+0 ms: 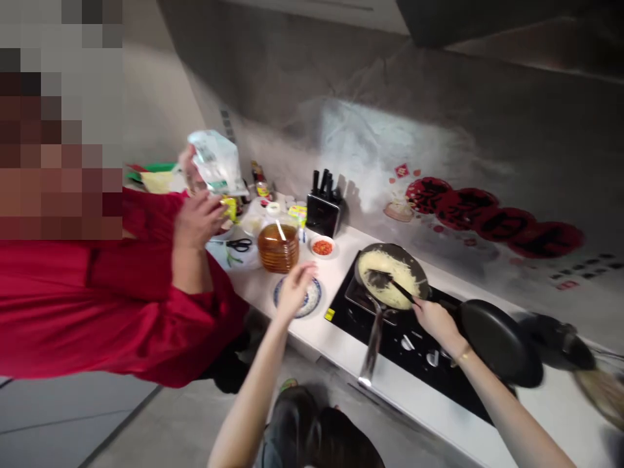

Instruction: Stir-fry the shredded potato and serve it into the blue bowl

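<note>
My right hand (436, 320) is wrapped round the handle of a black spatula (400, 286). The spatula's head rests in pale shredded food (387, 270) inside a frying pan (418, 263) on the hob. Over a blue-and-white patterned plate (312, 302) hangs my left hand (297, 289), slightly blurred, its fingers loosely stretched out with nothing seen in them. A large bottle of amber oil (279, 250) stands just behind that hand. Beyond it is a small white bowl of chopped red pieces (322, 247).
At left, a person in a red top (146, 312) holds up a white plastic bag (217, 162) with both hands. A knife block (324, 211) stands against the wall. Black scissors (238, 245) lie left of the oil. A second black pan (502, 344) sits right of the hob (361, 325).
</note>
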A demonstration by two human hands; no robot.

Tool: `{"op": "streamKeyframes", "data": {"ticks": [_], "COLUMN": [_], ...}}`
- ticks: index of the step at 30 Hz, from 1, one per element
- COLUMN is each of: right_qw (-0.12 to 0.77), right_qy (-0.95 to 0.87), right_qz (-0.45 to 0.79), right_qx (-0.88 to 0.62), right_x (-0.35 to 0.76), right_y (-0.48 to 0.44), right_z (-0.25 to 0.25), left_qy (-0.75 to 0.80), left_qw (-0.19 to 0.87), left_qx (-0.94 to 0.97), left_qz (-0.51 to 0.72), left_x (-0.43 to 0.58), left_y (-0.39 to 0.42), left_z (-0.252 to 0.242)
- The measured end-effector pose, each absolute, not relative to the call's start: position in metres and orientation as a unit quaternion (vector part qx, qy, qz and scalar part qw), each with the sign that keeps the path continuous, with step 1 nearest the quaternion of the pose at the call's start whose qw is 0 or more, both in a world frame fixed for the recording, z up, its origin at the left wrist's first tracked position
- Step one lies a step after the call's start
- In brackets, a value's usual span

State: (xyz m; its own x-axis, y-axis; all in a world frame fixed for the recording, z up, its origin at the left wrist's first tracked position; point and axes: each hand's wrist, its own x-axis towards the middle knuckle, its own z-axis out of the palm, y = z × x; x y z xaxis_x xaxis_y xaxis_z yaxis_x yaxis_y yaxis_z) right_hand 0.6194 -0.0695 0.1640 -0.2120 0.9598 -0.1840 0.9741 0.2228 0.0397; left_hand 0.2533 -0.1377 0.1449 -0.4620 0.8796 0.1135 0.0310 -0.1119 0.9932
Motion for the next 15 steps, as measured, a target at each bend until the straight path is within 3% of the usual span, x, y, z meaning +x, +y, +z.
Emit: {"op": "streamKeyframes", "data": {"ticks": [7, 10, 13, 15], "right_qw": [0.090, 0.082, 0.102, 0.114], "right_qy": [0.750, 0.746, 0.744, 0.752], "right_qz": [-0.013, 0.015, 0.019, 0.021], "right_qx": [0.655, 0.661, 0.661, 0.649], "right_x": [0.642, 0.604, 0.572, 0.576], "right_y": [-0.067, -0.071, -0.064, -0.067], "right_z": [0.186, 0.193, 0.183, 0.179], "left_qy": [0.546, 0.500, 0.484, 0.509], "left_qw": [0.613, 0.718, 0.719, 0.631], "left_qx": [0.391, 0.369, 0.404, 0.460], "left_qz": [0.416, 0.314, 0.291, 0.362], "left_x": [0.338, 0.373, 0.365, 0.332], "left_y": [-0.168, -0.182, -0.184, -0.188], "left_z": [0.061, 0.051, 0.068, 0.082]}}
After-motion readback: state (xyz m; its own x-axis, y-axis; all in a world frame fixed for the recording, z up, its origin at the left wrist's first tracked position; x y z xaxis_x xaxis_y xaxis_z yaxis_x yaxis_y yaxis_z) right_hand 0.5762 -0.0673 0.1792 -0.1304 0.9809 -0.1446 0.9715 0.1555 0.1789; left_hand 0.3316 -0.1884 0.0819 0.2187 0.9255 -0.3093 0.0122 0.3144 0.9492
